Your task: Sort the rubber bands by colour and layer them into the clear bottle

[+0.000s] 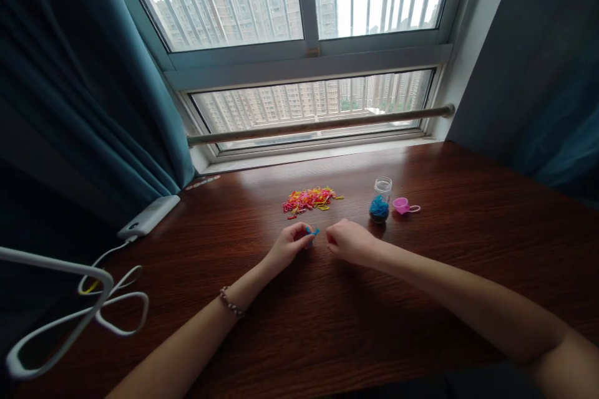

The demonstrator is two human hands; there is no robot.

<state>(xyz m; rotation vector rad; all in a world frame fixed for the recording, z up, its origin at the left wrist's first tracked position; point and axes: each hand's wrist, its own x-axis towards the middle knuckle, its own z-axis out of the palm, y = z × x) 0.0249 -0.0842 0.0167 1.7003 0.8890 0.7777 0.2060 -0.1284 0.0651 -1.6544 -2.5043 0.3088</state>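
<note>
My left hand pinches small blue pieces between thumb and fingertips, just above the brown table. Close by on its right is my right hand, its fingers curled together; whatever they hold, if anything, is hidden. Beyond both hands lies a loose pile of red, pink and yellow pieces. An open clear jar with blue pieces in its lower part stands upright behind my right hand. Beside the jar on the right sits a pink lid with a loop.
A white device with a cable lies at the table's left edge, by a blue curtain. White looped tubing is in the left foreground. A window with a rail borders the far side of the wooden table.
</note>
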